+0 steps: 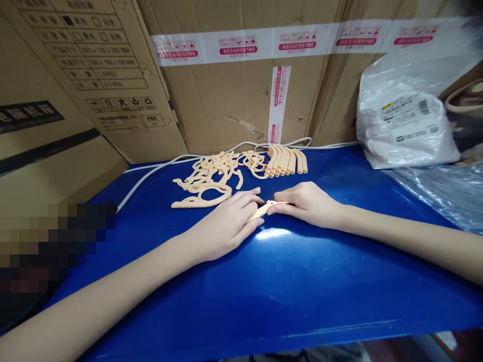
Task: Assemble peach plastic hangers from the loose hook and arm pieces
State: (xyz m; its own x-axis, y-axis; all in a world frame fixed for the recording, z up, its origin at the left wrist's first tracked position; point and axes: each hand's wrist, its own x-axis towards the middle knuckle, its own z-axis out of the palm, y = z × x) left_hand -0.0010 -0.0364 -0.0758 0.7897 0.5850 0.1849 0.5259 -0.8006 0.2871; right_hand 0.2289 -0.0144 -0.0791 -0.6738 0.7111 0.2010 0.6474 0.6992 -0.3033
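Note:
My left hand is closed around a slim beige plastic hanger part, whose near end shows between thumb and fingers. The right hand pinches the other end, which has a small hole or joint near the fingertips. Both hands meet over the blue table. Just beyond my left hand lie folded beige hanger pieces. Behind these is a loose heap of curved beige parts. Beige hooks lie beside a row of bent hanger arms. My fingers hide much of the held part.
Cardboard boxes wall off the back and left. A white cable runs along the table's rear edge. At the right stand a white plastic parcel and clear plastic wrap. A pixelated patch covers the left edge.

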